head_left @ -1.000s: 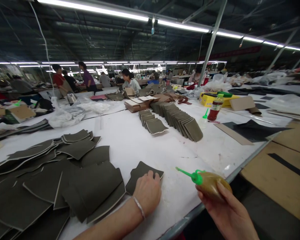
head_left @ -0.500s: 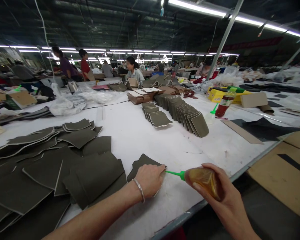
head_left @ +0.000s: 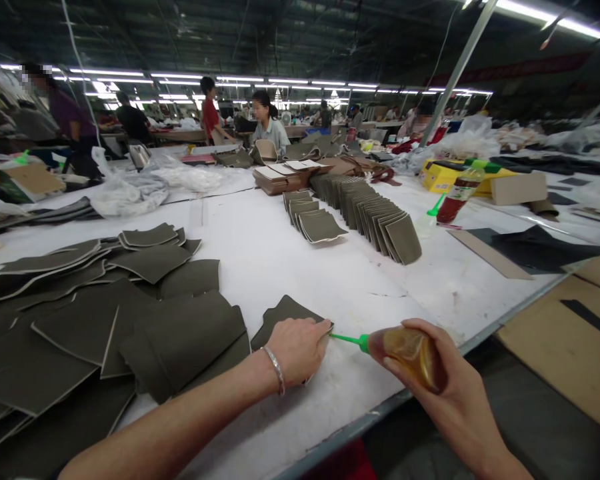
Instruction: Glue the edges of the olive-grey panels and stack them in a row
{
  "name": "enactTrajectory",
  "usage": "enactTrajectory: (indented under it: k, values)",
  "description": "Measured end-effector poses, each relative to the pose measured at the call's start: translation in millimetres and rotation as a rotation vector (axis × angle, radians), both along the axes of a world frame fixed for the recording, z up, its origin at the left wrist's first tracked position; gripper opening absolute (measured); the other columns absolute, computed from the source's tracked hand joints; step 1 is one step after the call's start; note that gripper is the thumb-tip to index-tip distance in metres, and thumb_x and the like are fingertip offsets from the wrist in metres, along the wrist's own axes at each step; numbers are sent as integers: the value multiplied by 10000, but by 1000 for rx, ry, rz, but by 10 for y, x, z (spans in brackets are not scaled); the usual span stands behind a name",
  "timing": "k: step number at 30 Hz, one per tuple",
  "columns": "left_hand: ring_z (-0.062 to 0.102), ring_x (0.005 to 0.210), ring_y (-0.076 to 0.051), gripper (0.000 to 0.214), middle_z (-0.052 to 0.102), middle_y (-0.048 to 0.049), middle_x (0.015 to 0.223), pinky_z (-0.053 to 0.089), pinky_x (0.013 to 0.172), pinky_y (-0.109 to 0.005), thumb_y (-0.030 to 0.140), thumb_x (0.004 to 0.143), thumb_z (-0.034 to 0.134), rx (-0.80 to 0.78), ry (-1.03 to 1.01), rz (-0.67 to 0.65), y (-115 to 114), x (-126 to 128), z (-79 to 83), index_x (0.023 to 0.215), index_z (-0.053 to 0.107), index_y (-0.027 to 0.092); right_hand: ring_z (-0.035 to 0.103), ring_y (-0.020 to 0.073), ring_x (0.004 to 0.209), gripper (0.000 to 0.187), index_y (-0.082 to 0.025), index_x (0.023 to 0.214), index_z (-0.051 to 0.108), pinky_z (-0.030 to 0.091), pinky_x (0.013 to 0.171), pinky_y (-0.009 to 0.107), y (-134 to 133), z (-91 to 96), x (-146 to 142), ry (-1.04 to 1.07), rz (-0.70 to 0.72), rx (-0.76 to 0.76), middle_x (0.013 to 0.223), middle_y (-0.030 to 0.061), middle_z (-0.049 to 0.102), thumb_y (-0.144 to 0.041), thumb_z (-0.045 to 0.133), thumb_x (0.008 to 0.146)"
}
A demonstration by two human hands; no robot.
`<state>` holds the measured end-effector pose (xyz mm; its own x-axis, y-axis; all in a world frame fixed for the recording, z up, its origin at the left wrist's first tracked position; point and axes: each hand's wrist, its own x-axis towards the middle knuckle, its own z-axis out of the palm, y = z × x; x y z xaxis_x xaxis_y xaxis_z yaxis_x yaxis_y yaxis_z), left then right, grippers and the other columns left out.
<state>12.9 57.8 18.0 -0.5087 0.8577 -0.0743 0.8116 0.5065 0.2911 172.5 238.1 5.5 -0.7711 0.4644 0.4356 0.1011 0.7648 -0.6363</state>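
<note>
My right hand [head_left: 445,373] is wrapped round a squeeze bottle [head_left: 405,350] of amber liquid, lying nearly level. Its long green nozzle [head_left: 347,339] points left, the tip at the edge of a dark olive leather-like piece [head_left: 285,312]. My left hand [head_left: 300,347], with a bracelet at the wrist, is closed on that piece near its right corner. The index finger lies along the edge by the nozzle tip, and the other fingers are partly hidden. To the left, more olive pieces [head_left: 180,340] with pale edges overlap in a loose heap.
Farther up the white table [head_left: 250,247] stands a fanned row of small olive pieces [head_left: 370,217], with brown stacks [head_left: 280,180] behind. A bottle of red liquid [head_left: 457,197] stands at right by a yellow box [head_left: 435,175]. Crumpled plastic [head_left: 130,190] lies at left. A co-worker [head_left: 270,130] sits opposite.
The camera view has shifted slightly. Both hands keep nearly the same pose, the nozzle tip still at the piece's edge. In the background, the person in red appears farther right.
</note>
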Motion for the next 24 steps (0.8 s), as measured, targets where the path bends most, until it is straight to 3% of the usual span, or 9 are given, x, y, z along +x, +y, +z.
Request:
enactTrajectory:
  k: [13, 19, 24]
  values:
    - [670, 855, -310, 497, 664, -67, 1016, 560, 728, -460, 228, 858, 346, -16, -48, -21, -35, -12, -25, 1327, 507, 262, 600, 191, 868, 477, -289, 1182, 506, 487, 737, 286, 113, -85, -22, 1, 26, -162, 1028, 5, 599, -524, 684, 806]
    - [666, 858, -281, 489, 658, -63, 1024, 543, 755, -412, 216, 869, 350, -13, -63, -26, -57, -6, -15, 1334, 496, 257, 597, 204, 870, 489, -271, 1180, 511, 480, 751, 301, 104, -60, -26, -20, -6, -169, 1029, 17, 608, -525, 687, 800]
    - [660, 903, -268, 490, 649, -69, 1066, 531, 794, -384, 226, 886, 363, -2, -68, -27, -77, -4, -25, 1366, 462, 245, 600, 189, 839, 500, -270, 1152, 519, 494, 689, 250, 83, -23, -7, -97, 47, -314, 981, 6, 620, -558, 688, 780]
